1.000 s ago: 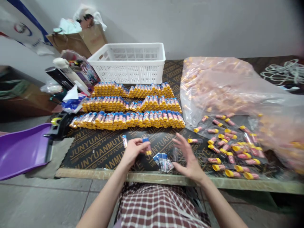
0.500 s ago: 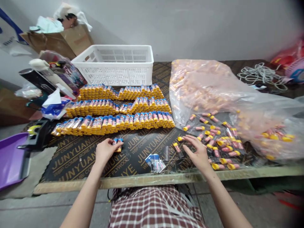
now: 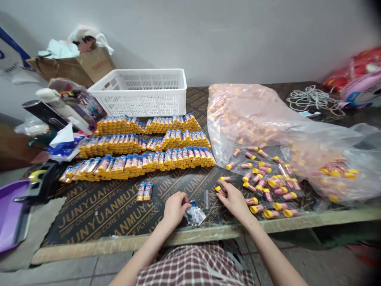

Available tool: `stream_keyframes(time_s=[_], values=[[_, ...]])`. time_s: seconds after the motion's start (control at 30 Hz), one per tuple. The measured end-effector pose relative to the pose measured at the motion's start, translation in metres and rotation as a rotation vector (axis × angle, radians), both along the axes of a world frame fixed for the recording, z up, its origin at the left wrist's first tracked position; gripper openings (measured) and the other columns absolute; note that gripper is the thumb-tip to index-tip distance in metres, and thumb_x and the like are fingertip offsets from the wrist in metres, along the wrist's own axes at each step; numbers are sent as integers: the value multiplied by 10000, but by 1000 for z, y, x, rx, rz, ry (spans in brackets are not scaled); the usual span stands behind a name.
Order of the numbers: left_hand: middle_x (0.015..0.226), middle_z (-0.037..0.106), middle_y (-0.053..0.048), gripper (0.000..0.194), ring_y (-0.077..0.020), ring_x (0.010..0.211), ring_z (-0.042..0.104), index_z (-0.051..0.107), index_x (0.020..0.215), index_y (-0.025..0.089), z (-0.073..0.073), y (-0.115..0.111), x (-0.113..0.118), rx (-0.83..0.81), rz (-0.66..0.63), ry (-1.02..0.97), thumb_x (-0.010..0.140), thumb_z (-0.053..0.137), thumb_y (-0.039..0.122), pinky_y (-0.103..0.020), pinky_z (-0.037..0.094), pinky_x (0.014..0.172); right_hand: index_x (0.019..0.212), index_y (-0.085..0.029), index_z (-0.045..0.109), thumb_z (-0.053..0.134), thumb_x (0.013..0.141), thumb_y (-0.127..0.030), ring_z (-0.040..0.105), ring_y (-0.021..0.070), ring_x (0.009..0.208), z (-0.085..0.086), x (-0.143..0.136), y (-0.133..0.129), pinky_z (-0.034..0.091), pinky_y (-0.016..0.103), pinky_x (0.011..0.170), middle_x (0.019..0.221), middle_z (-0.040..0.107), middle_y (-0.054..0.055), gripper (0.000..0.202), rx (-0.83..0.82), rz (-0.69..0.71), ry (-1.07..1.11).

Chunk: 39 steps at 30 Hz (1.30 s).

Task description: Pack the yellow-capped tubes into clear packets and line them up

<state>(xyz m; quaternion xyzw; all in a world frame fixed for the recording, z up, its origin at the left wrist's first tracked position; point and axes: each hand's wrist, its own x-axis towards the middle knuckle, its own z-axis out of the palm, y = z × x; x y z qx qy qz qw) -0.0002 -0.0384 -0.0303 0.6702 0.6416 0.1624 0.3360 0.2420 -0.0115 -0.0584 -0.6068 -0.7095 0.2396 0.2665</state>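
Head view. Left hand (image 3: 175, 208): fingers curled toward the thumb at the edge of the printed slips (image 3: 195, 216); grip cannot be told. Right hand (image 3: 236, 200): thumb and fingers straddle a yellow-capped tube (image 3: 220, 191); I cannot tell whether clamped. Clear sleeve (image 3: 206, 199) lies between both hands' fingers; two blue-topped tubes (image 3: 144, 191) left of the left fingers.

On the black tabletop (image 3: 98, 214): tube rows (image 3: 166, 157), white basket (image 3: 145, 100), loose tubes (image 3: 281, 191), plastic bag (image 3: 238, 107), probably labels (image 3: 195, 217).

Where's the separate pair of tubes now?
In the head view's left half, the pair of tubes lies left of the left hand, in front of the nearest row.
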Motion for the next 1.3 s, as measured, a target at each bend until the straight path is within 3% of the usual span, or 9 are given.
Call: stream_keyframes(time_s=[0.2,0.33,0.47,0.53,0.67,0.77,0.9,1.07,1.3], values=[[699,659,-27,142,-189,690,592,623,654,217,2,-4,-9,8,-37,7,780,557,228,-269,350,666,1316,-208,451,481,804,-166,586,166,719,15,1,-7,506,338,727,876,586,36,514,10,-34,97],[695,642,-19,106,-192,690,596,595,715,227,-1,-11,-9,66,-27,46,795,525,237,-268,366,653,1155,-227,575,461,821,-153,596,163,751,30,-3,-12,499,325,745,899,600,37,361,18,-53,158],[672,593,-11,138,-182,672,559,542,620,209,2,-10,-10,134,25,-31,734,599,262,-272,387,641,968,-199,617,502,805,-153,608,179,817,41,-8,-17,498,322,764,912,635,45,204,30,-85,245],[702,604,-15,169,-169,674,561,531,594,195,7,-5,-9,81,119,-209,684,651,272,-271,416,650,921,-192,611,519,805,-160,612,177,824,45,-12,-20,507,304,741,901,643,47,152,32,-101,304],[558,554,41,292,-123,529,549,471,630,191,22,8,-3,-187,478,-780,622,716,349,-262,479,578,913,-189,611,541,811,-199,614,180,898,53,-25,-27,526,276,710,998,618,77,124,35,-102,445],[515,580,49,370,-114,475,563,473,690,187,28,17,1,-285,650,-1032,521,788,282,-235,488,518,929,-205,628,556,818,-214,602,173,916,56,-36,-32,536,270,719,999,588,71,132,43,-85,601],[650,686,-17,439,-116,546,622,588,815,139,29,24,3,-314,740,-1178,439,812,117,-221,518,561,987,-243,638,561,830,-188,588,164,935,53,-45,-38,537,275,752,1022,572,55,183,70,-44,677],[662,688,-28,242,-100,547,619,656,703,96,26,26,3,-347,854,-1286,527,813,152,-227,546,584,1052,-266,627,561,829,-141,583,168,966,49,-50,-45,528,297,789,1060,567,54,265,138,-18,599],[624,685,-52,132,-110,543,627,667,647,76,28,27,3,-329,919,-1293,648,765,164,-228,556,581,1072,-254,630,564,801,-94,583,181,981,50,-52,-45,497,331,853,1043,598,61,321,231,2,469]])
